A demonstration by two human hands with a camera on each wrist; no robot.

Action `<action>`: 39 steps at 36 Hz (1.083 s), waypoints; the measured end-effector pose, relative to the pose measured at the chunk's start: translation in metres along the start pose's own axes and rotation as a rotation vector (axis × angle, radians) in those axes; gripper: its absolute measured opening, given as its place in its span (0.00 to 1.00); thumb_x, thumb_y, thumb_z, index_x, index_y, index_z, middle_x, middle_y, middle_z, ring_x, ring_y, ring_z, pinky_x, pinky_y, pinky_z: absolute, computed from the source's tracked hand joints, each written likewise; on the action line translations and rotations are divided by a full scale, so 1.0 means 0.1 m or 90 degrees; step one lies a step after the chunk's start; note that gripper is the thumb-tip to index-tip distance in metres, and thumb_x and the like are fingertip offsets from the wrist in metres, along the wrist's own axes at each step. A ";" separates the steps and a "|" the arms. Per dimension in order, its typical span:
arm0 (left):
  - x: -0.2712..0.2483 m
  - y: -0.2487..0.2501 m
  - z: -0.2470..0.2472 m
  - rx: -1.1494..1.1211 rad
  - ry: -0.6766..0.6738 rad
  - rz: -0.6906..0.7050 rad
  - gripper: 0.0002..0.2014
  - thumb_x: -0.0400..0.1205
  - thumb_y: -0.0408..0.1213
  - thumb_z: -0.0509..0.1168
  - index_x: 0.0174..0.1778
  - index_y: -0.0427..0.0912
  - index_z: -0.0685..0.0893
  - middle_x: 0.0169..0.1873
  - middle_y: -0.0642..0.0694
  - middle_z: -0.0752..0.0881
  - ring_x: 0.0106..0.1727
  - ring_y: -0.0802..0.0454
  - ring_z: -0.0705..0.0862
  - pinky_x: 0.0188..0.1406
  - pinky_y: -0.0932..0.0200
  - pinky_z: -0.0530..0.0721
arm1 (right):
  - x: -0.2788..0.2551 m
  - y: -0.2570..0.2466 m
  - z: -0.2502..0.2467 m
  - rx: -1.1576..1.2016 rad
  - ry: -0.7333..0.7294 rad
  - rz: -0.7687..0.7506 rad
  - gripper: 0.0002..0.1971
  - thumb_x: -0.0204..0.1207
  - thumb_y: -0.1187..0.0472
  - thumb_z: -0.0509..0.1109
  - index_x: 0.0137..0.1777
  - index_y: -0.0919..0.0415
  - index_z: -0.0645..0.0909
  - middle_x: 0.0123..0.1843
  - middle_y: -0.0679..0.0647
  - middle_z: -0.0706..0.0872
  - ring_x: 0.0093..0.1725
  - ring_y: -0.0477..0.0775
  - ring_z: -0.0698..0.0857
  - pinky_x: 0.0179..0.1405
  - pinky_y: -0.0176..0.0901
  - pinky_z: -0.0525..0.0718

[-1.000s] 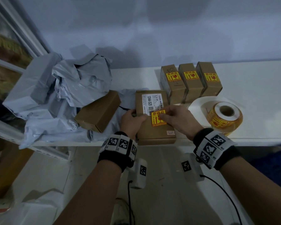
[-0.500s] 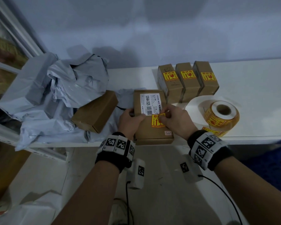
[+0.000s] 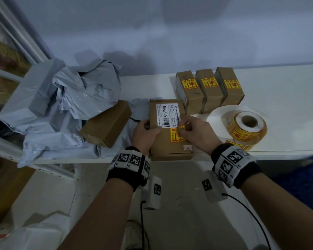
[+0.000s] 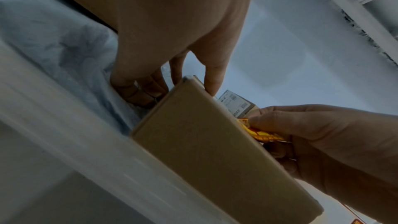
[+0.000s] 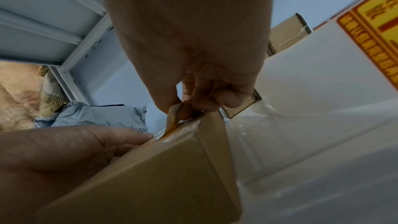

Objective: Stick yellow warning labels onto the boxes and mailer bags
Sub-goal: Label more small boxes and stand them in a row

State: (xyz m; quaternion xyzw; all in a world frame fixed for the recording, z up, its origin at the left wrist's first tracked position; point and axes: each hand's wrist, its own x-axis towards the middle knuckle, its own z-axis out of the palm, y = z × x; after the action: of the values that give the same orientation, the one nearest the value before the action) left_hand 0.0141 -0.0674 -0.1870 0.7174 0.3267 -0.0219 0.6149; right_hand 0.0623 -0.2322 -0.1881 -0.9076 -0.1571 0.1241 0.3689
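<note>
Both hands [image 3: 170, 131] on box [image 3: 172, 150] — label [image 3: 174, 135] between

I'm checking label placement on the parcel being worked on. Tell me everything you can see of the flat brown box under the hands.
The flat brown box is plain cardboard, lying flat at the white shelf's front edge, its left part on a grey mailer bag. A white barcode label covers its far half; a yellow warning label sits just below. The left hand grips its left edge; the right hand pinches the yellow label's upper right corner, not yet flat.
</note>
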 end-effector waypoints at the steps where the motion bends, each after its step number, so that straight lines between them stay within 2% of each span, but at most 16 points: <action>1: 0.00 0.00 0.00 0.000 -0.001 -0.001 0.25 0.80 0.37 0.72 0.74 0.43 0.77 0.65 0.45 0.83 0.62 0.45 0.84 0.64 0.41 0.84 | 0.00 0.00 0.00 -0.003 -0.002 0.000 0.04 0.79 0.59 0.71 0.51 0.53 0.79 0.34 0.43 0.79 0.33 0.39 0.78 0.25 0.25 0.70; 8: 0.04 -0.03 0.00 -0.003 -0.011 -0.004 0.23 0.80 0.36 0.72 0.72 0.43 0.78 0.64 0.46 0.83 0.62 0.45 0.84 0.65 0.40 0.84 | 0.00 0.00 -0.02 0.021 -0.012 0.014 0.05 0.79 0.59 0.71 0.52 0.55 0.81 0.39 0.48 0.82 0.39 0.47 0.82 0.31 0.29 0.73; 12: 0.06 -0.05 0.00 -0.001 -0.010 -0.004 0.23 0.80 0.36 0.72 0.72 0.43 0.78 0.63 0.45 0.83 0.62 0.45 0.83 0.65 0.42 0.84 | -0.01 -0.01 0.00 0.003 -0.010 0.010 0.04 0.80 0.59 0.70 0.53 0.55 0.80 0.36 0.45 0.80 0.36 0.43 0.80 0.29 0.28 0.72; 16: 0.08 -0.05 -0.01 0.013 -0.021 -0.007 0.24 0.81 0.36 0.71 0.74 0.43 0.76 0.60 0.48 0.82 0.60 0.47 0.82 0.62 0.44 0.84 | -0.01 -0.01 0.02 -0.028 0.000 0.003 0.06 0.80 0.58 0.70 0.55 0.56 0.80 0.36 0.45 0.79 0.39 0.47 0.81 0.29 0.28 0.72; 19: 0.10 -0.06 0.00 0.037 -0.017 0.005 0.27 0.81 0.39 0.71 0.77 0.43 0.73 0.65 0.47 0.82 0.64 0.46 0.82 0.66 0.40 0.83 | -0.02 -0.01 0.04 -0.043 0.009 -0.002 0.09 0.80 0.56 0.71 0.56 0.56 0.79 0.36 0.44 0.78 0.37 0.45 0.80 0.28 0.28 0.70; 22: 0.07 -0.05 0.02 0.075 -0.015 0.023 0.36 0.74 0.48 0.75 0.78 0.47 0.71 0.63 0.50 0.80 0.65 0.45 0.82 0.67 0.40 0.83 | -0.05 -0.02 0.06 -0.059 0.022 -0.008 0.12 0.79 0.53 0.72 0.58 0.55 0.78 0.37 0.41 0.78 0.39 0.45 0.80 0.28 0.27 0.70; 25: 0.09 -0.08 0.03 0.104 -0.024 0.037 0.47 0.59 0.60 0.75 0.76 0.51 0.72 0.66 0.48 0.81 0.64 0.45 0.82 0.65 0.40 0.84 | -0.07 -0.05 0.08 -0.096 0.039 -0.018 0.18 0.77 0.47 0.73 0.61 0.54 0.77 0.48 0.50 0.86 0.47 0.52 0.86 0.36 0.36 0.77; 27: 0.13 -0.12 0.04 0.109 -0.026 0.038 0.51 0.54 0.63 0.75 0.76 0.54 0.72 0.67 0.47 0.80 0.65 0.46 0.82 0.65 0.40 0.84 | -0.09 -0.07 0.10 -0.132 0.049 -0.019 0.23 0.75 0.43 0.73 0.64 0.53 0.76 0.54 0.53 0.88 0.53 0.56 0.87 0.41 0.41 0.78; 32: 0.13 -0.13 0.03 0.116 -0.030 0.045 0.53 0.53 0.66 0.76 0.76 0.55 0.72 0.67 0.48 0.80 0.65 0.47 0.82 0.65 0.41 0.84 | -0.10 -0.06 0.15 -0.205 0.084 -0.045 0.29 0.75 0.37 0.70 0.70 0.52 0.71 0.61 0.52 0.87 0.57 0.57 0.86 0.42 0.43 0.75; 39: 0.17 -0.17 0.03 0.100 -0.036 0.039 0.52 0.54 0.67 0.74 0.77 0.57 0.70 0.69 0.47 0.78 0.65 0.45 0.82 0.64 0.39 0.84 | -0.06 0.03 0.21 -0.157 0.111 0.020 0.28 0.76 0.34 0.67 0.63 0.56 0.70 0.59 0.57 0.85 0.56 0.60 0.85 0.43 0.47 0.78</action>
State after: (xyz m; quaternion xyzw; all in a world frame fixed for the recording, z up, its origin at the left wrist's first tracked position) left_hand 0.0197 -0.0616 -0.2102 0.7721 0.2845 -0.0490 0.5662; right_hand 0.0499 -0.2230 -0.2042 -0.9558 -0.1245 0.0301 0.2646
